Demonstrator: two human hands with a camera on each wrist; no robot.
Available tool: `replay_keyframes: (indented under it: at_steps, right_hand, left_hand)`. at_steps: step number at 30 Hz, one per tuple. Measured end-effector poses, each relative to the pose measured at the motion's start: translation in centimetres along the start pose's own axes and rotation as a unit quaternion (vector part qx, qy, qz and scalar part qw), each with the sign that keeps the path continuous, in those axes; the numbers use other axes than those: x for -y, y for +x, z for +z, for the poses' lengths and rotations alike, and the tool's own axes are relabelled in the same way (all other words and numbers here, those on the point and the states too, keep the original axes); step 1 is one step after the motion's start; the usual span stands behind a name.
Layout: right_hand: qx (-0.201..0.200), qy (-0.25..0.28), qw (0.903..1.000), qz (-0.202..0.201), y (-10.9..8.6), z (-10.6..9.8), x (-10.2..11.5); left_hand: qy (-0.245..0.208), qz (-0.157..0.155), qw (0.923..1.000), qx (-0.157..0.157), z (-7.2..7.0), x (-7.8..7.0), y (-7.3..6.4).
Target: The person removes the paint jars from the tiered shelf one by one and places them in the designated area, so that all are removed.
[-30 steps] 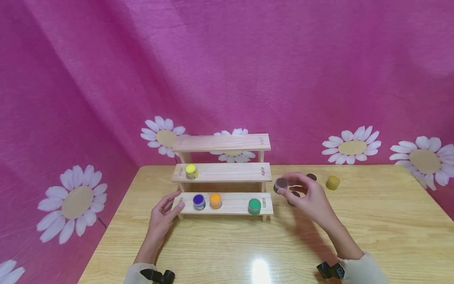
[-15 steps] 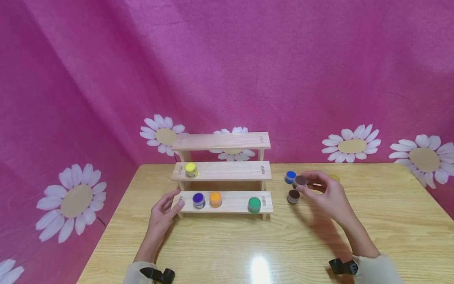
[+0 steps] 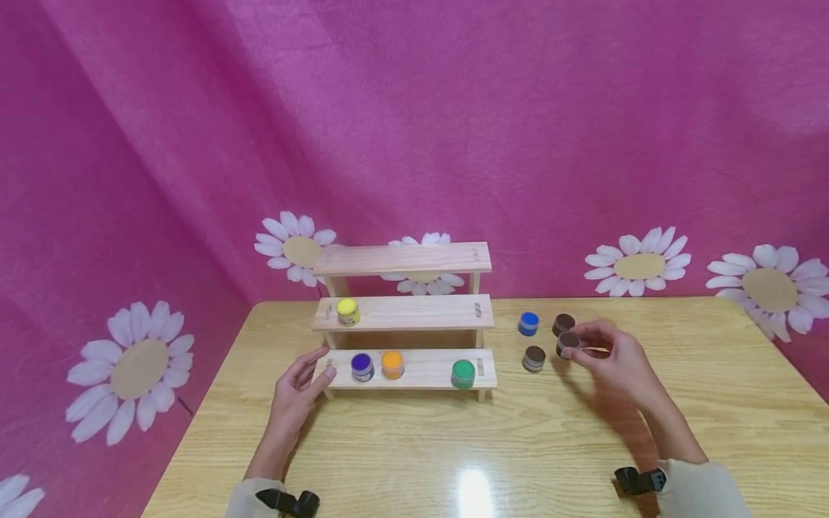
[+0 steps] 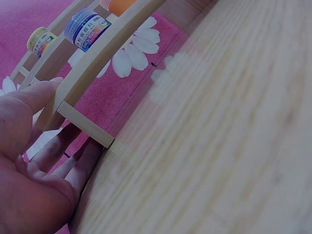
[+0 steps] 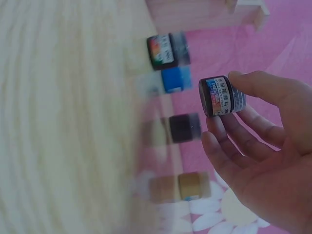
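My left hand [image 3: 295, 392] holds the left end of the three-step wooden display shelf [image 3: 414, 314], thumb on the bottom step and the other fingers beside and below it. A purple paint jar [image 3: 363, 366], an orange one [image 3: 392, 364] and a green one [image 3: 463, 374] stand on that bottom step. On the middle step sits a yellow paint jar [image 3: 347, 311]. To the right of the shelf, my right hand [image 3: 615, 360] pinches a dark brown paint jar [image 5: 222, 96] between thumb and fingers; in the right wrist view it is tilted and off the table.
Close to the held jar stand a blue jar [image 3: 528, 324] and two dark jars, one behind [image 3: 563, 324] and one to its left [image 3: 534, 358]. An ochre jar [image 5: 191, 185] shows in the right wrist view. A pink flowered cloth [image 3: 537, 144] hangs behind the table [image 3: 414, 446].
My right hand has moved right with the dark brown paint jar, away from the shelf. The blue jar and the dark jars have come into sight. My left hand has stayed put.
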State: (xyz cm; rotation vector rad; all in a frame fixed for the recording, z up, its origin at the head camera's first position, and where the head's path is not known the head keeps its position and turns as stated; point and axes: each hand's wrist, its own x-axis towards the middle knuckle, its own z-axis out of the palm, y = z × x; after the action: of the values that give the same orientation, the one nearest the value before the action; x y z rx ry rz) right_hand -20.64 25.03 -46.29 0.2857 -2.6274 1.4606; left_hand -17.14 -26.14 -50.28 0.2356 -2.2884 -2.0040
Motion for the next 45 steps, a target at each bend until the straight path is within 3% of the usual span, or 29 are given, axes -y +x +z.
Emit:
replay_keyframes:
  at_steps: [12, 19, 33, 45]
  right_hand:
    - [0.022, -0.039, 0.9989, 0.011, 0.2, 0.1, -2.2]
    - [0.041, -0.038, 0.9981, 0.027, 0.1, 0.0, -2.5]
    - [0.070, 0.001, 0.9974, 0.017, 0.1, -0.3, -3.2]
    - [0.042, -0.019, 0.9989, 0.010, 0.0, -0.7, -1.5]
  left_hand:
    - [0.004, 0.002, 1.0000, -0.004, 0.0, 0.2, 0.1]
    - [0.001, 0.006, 1.0000, -0.005, 0.0, 0.3, 0.2]
    - [0.004, 0.004, 1.0000, -0.005, 0.1, 0.1, 0.1]
    - [0.005, 0.005, 1.0000, -0.003, 0.0, 0.2, 0.1]
